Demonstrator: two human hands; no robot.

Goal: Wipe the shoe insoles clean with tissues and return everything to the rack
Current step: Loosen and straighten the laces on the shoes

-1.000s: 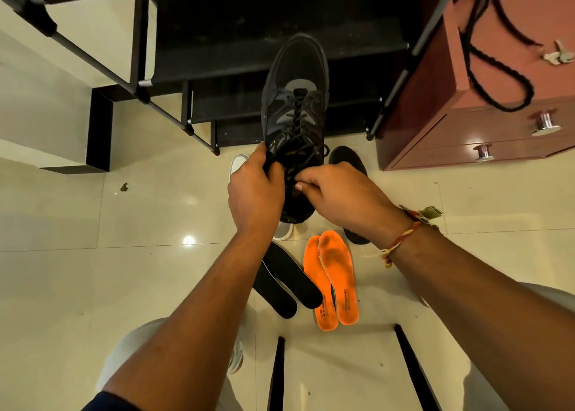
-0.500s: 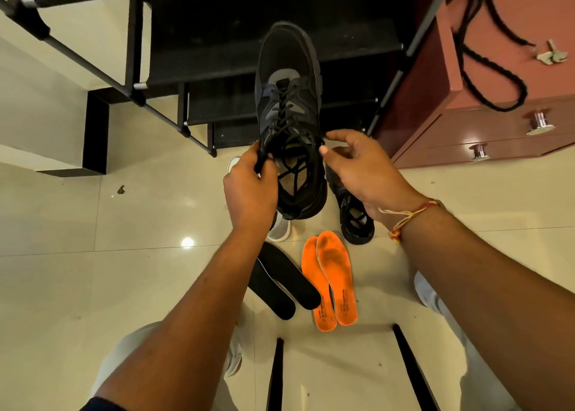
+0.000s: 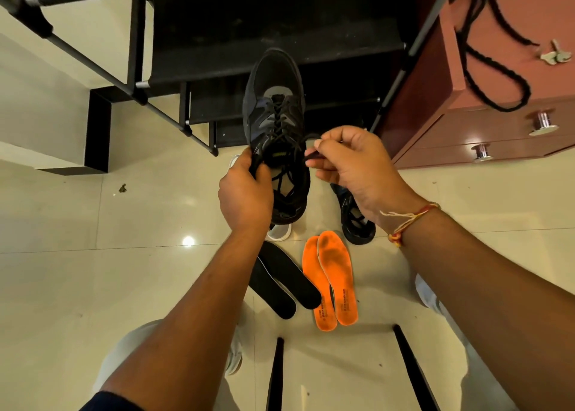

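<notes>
Nearest the camera, on the glossy cream tiled floor (image 3: 77, 286), lie two pairs of loose insoles. The pair of flat black foam insoles (image 3: 284, 283) overlaps, heels toward the viewer, partly under the left forearm. Just beside them on the right, the pair of bright orange foam insoles (image 3: 331, 278) also overlaps, with dark smudges on the forefoot and printed text at the heels.

Above these, the left hand (image 3: 245, 196) holds a dark grey and black laced sports shoe (image 3: 275, 121) off the floor, its grip closed on the collar and laces at the shoe's left side, toe pointing away. The shoe's opening shows a dark inside; I cannot tell whether an insole is in it. The right hand (image 3: 354, 165) pinches a black lace end (image 3: 311, 155) between thumb and fingertips, just right of the opening.

A second black shoe (image 3: 354, 221) rests on the floor under the right wrist, and part of a white shoe (image 3: 280, 231) shows below the held one.

Farther off stands the black metal shoe rack (image 3: 217, 56) with dark fabric shelves, none holding anything visible. To its right is a reddish-brown wooden drawer cabinet (image 3: 497, 130) with a black cord (image 3: 491, 59) on top.
</notes>
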